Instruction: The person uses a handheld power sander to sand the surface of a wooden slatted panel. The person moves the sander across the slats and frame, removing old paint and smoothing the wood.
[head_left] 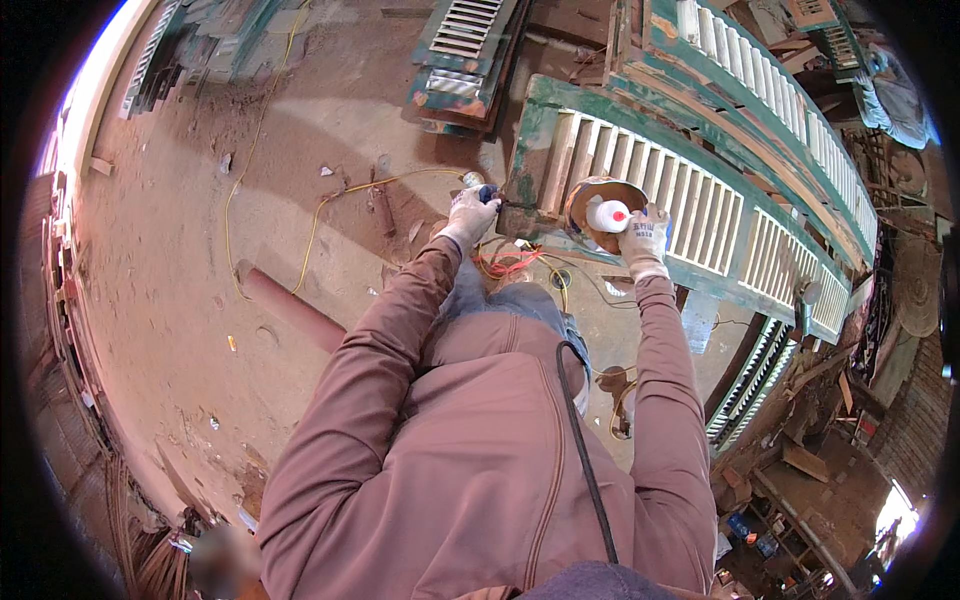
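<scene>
Gloved left hand (pixel 468 214) closed around the rear grip of an angle grinder (pixel 560 208), fingers wrapped tight at the dark blue tail end just off the left corner of a green louvered shutter (pixel 690 210). Gloved right hand (pixel 643 235) clamped on the front of the same tool, fingers curled over the pale body with a red spot, palm just right of the round disc guard (pixel 600 195). Grinder lying between the two hands, long axis running roughly left to right across the view, tail toward the left hand, head and disc toward the right, disc face down on the shutter's pale slats near its left end. Whether the disc touches the wood: cannot tell. Shutter propped at a slant, long side stretching away to the right. Yellow cable (pixel 300 215) looping over the dusty reddish floor (pixel 190 300) to the left; orange wire (pixel 505 265) bunched just below the left wrist.
</scene>
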